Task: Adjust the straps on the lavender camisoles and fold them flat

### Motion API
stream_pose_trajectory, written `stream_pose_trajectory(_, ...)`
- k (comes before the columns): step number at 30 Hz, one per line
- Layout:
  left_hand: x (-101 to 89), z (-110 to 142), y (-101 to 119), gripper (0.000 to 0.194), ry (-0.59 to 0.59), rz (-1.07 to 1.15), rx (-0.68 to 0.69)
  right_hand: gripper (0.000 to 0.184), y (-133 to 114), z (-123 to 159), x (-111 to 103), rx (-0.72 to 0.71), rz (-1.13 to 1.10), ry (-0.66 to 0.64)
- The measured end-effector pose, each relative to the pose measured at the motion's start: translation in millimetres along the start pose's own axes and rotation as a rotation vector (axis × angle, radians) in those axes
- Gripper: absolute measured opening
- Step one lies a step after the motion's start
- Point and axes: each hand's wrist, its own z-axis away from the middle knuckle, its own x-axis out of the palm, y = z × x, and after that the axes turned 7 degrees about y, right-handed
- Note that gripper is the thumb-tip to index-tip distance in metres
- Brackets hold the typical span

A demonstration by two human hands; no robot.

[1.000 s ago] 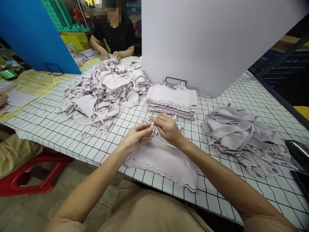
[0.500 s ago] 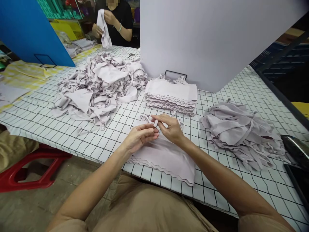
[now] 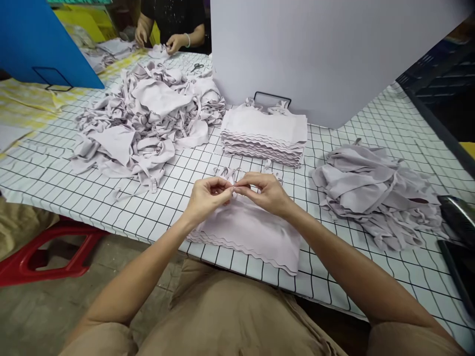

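Observation:
My left hand (image 3: 210, 198) and my right hand (image 3: 264, 192) meet fingertip to fingertip at the table's near edge. Both are closed in a pinch on a thin strap, mostly hidden by the fingers. Under them lies a small stack of pale lilac strapped tops (image 3: 256, 230), wavy hems toward me. Their straps (image 3: 272, 170) bunch up just beyond my hands. Farther back sits a taller neat stack of the same tops (image 3: 263, 131).
A tangled heap of lilac garments (image 3: 159, 106) covers the left; another pile (image 3: 374, 190) lies right. A grey board (image 3: 304, 59) and a blue board (image 3: 40, 44) stand on the table. Scissors (image 3: 198, 66) lie near a co-worker's hand (image 3: 178, 43). A red stool (image 3: 74, 262) is below left.
My fingertips have drawn together, with the left hand's fingers now curled in. The view has shifted slightly. Across the table, the co-worker has lowered a garment to the tabletop.

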Motion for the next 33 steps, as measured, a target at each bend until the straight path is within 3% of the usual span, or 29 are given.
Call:
stream_pose_trajectory(2,-5.5,-1.0,-2.5,0.012,-0.014,-0.166,0.146,0.010,-0.8,-1.3,0.5,-0.056,0.067,0.047)
stream_pose_trajectory(5,-13.7,-1.0,-11.8,0.012,-0.052,-0.553,0.334,0.008,4.4,-0.6,1.0,-0.007,0.055,0.088)
stream_pose_trajectory(7,-16.1,-0.1,-19.2,0.020,-0.093,-0.787,0.368,0.007,10.3,1.4,0.6,0.069,0.008,0.104)
stream_pose_trajectory(10,-13.0,0.1,-27.1,0.027,-0.165,-0.944,0.391,0.006,19.3,5.6,-0.9,0.133,-0.026,0.113)
stream_pose_trajectory(18,9.4,-4.5,-31.8,0.017,-0.274,-0.956,0.447,0.008,32.3,24.7,-7.9,0.162,0.017,0.118)
stream_pose_trajectory(21,14.6,-4.2,-37.1,0.011,-0.243,-0.914,0.422,0.005,33.0,33.5,-8.0,0.182,0.030,0.114)
stream_pose_trajectory(27,19.0,-1.9,-45.9,0.006,-0.161,-0.836,0.414,0.007,35.1,42.9,-3.1,0.033,0.114,0.068)
stream_pose_trajectory(33,20.3,-1.1,-47.8,0.009,-0.139,-0.825,0.444,0.009,39.4,44.3,-0.8,-0.020,0.131,0.029)
